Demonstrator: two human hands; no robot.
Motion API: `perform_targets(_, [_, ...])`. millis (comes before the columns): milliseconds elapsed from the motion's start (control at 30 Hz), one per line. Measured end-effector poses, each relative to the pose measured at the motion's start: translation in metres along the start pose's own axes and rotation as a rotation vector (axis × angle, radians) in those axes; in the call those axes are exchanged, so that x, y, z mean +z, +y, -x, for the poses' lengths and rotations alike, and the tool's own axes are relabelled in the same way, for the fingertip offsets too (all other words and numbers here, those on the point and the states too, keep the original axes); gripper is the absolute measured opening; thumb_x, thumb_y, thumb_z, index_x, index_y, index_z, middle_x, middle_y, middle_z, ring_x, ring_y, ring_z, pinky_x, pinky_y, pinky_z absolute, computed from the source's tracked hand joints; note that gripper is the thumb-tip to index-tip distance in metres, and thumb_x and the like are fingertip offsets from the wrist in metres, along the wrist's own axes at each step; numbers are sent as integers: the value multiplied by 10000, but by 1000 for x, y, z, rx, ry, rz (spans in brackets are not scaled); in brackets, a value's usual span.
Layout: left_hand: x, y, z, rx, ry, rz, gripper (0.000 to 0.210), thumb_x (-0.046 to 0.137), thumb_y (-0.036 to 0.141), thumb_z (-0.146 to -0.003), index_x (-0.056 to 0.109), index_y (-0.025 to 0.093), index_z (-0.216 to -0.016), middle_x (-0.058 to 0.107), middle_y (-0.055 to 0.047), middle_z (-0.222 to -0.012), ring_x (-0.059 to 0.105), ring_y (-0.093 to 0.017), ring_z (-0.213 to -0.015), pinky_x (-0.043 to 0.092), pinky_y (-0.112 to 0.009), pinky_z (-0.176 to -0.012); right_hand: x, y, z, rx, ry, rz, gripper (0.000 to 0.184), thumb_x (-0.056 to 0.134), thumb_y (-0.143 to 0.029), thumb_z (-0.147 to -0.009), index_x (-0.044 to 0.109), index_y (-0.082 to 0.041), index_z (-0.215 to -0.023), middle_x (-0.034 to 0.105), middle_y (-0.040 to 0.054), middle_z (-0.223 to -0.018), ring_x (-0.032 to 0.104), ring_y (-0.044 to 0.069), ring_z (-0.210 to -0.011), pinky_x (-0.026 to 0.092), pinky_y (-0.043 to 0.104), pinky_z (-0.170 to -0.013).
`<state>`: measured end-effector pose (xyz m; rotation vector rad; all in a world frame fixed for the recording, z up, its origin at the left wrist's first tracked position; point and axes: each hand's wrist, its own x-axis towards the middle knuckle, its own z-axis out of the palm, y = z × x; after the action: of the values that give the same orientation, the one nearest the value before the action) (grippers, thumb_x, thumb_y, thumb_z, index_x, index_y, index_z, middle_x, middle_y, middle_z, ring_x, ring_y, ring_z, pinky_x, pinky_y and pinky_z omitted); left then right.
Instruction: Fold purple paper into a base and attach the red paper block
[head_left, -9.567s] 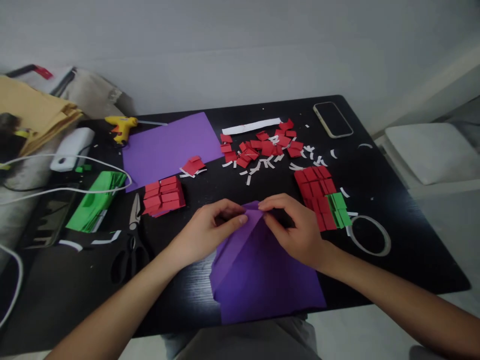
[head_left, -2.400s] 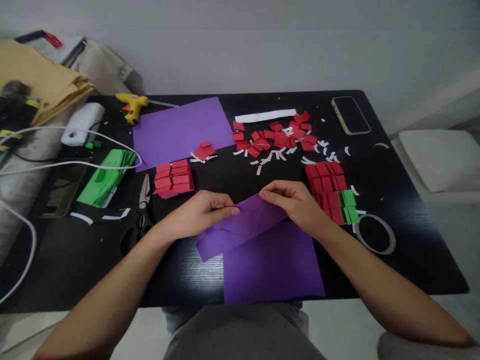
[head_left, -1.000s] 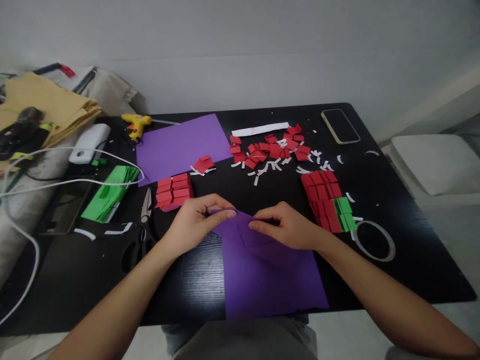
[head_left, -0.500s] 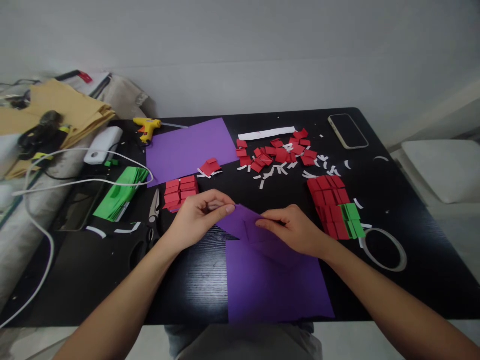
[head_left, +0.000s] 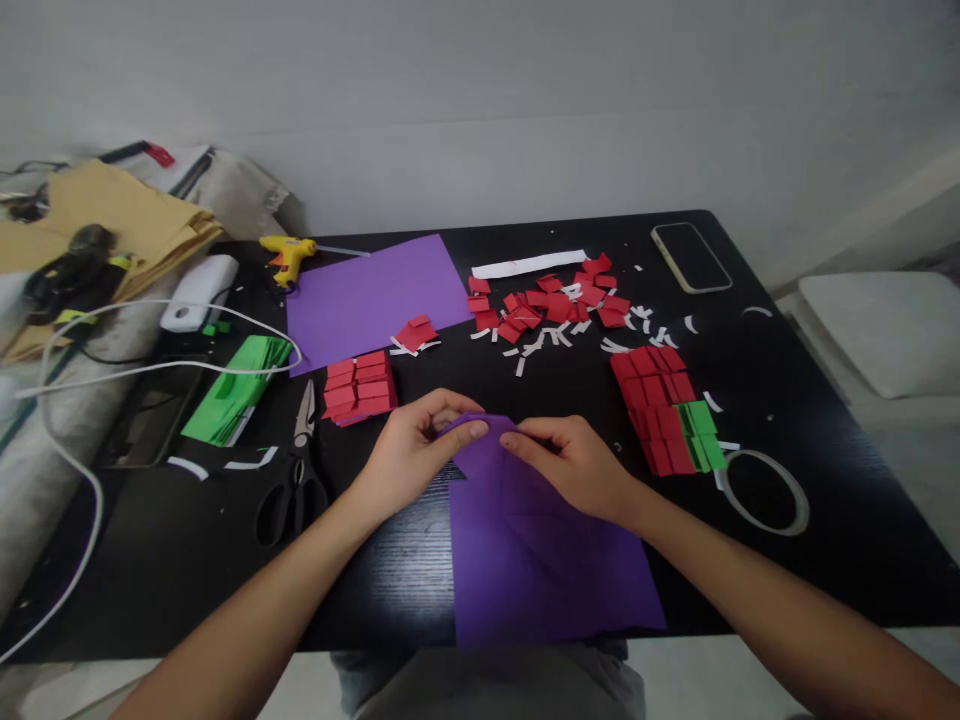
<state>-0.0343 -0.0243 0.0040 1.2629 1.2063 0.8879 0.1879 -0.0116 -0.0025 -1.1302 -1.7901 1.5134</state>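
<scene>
Between my two hands is a small folded piece of purple paper, raised over a larger purple sheet that lies at the table's front. My left hand pinches its left upper edge, thumb on the near side. The thumb and fingers of my right hand close on its right upper edge. The hands are close together, and the paper's lower part blends into the sheet below. Left of my left hand sits a block of folded red paper pieces. Black-handled scissors lie beside my left forearm.
Loose red pieces and white strips litter the table's back middle. At right are a red and green paper block, a tape roll and a phone. Green papers, a yellow glue gun and a white cable are at left.
My hands have come closer together on the small purple paper. Its top edge now looks flatter, where a slanted point showed before. The whole view has shifted slightly.
</scene>
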Motion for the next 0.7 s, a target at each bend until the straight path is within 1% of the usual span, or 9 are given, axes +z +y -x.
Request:
perform_targets(100, [-4, 0, -2, -15, -17, 19, 240, 774, 402, -894, 743, 168, -936, 615, 49, -629, 527, -84, -560, 395, -197, -544, -1, 0, -1, -16, 41, -20, 469, 629, -475, -995, 544, -189, -633, 399, -57, -623, 358, 99, -592, 297, 260, -540])
perform_targets(167, [-4, -1, -2, -13, -21, 10, 233, 760, 398, -902, 742, 166, -912, 586, 56, -603, 490, -78, -537, 370, -196, -525, -2, -1, -2, -10, 46, -77, 389, 653, -451, -978, 627, -183, -698, 480, -48, -650, 415, 103, -608, 337, 252, -553])
perform_targets(267, [-3, -1, 1, -2, -19, -28, 221, 749, 393, -915, 757, 173, -927, 599, 49, -623, 491, -80, -552, 364, -199, -529, 0, -3, -2, 2, 78, -139, 268, 695, -422, -950, 736, -181, -842, 624, -21, -733, 520, 119, -661, 403, 250, -593])
perform_targets(333, [-2, -1, 2, 5, -22, -50, 214, 743, 390, -924, 766, 179, -940, 625, 40, -645, 508, -85, -566, 372, -203, -537, 1, -4, -1, 5, 100, -143, 251, 718, -419, -935, 763, -184, -860, 665, -12, -749, 550, 124, -675, 423, 250, -608])
perform_targets(400, [-2, -1, 3, 7, -33, -62, 227, 737, 403, -929, 770, 179, -944, 651, 28, -665, 526, -92, -578, 380, -209, -542, 1, -4, 0, 10, 98, -142, 241, 737, -413, -923, 780, -185, -860, 673, -15, -736, 548, 120, -661, 424, 248, -602])
perform_targets(567, [-4, -1, 2, 6, -57, -37, 264, 735, 434, -931, 765, 172, -936, 703, -2, -727, 586, -113, -639, 439, -223, -598, 0, -5, 0, 20, 89, -147, 235, 757, -406, -912, 793, -182, -851, 633, -37, -662, 499, 102, -595, 407, 242, -569])
perform_targets(633, [-5, 2, 3, 25, -53, -46, 254, 731, 426, -939, 763, 174, -942, 677, 10, -702, 573, -104, -632, 430, -214, -592, 0, -5, 0, 15, 95, -145, 237, 755, -405, -917, 795, -183, -846, 648, -34, -667, 515, 103, -597, 419, 242, -577])
perform_targets(700, [-3, 4, 4, 49, -60, -67, 248, 716, 422, -955, 764, 184, -1004, 653, 23, -690, 555, -97, -620, 413, -206, -574, 1, -4, 0, 18, 100, -139, 225, 753, -399, -920, 804, -187, -863, 691, -22, -702, 560, 113, -624, 438, 244, -590])
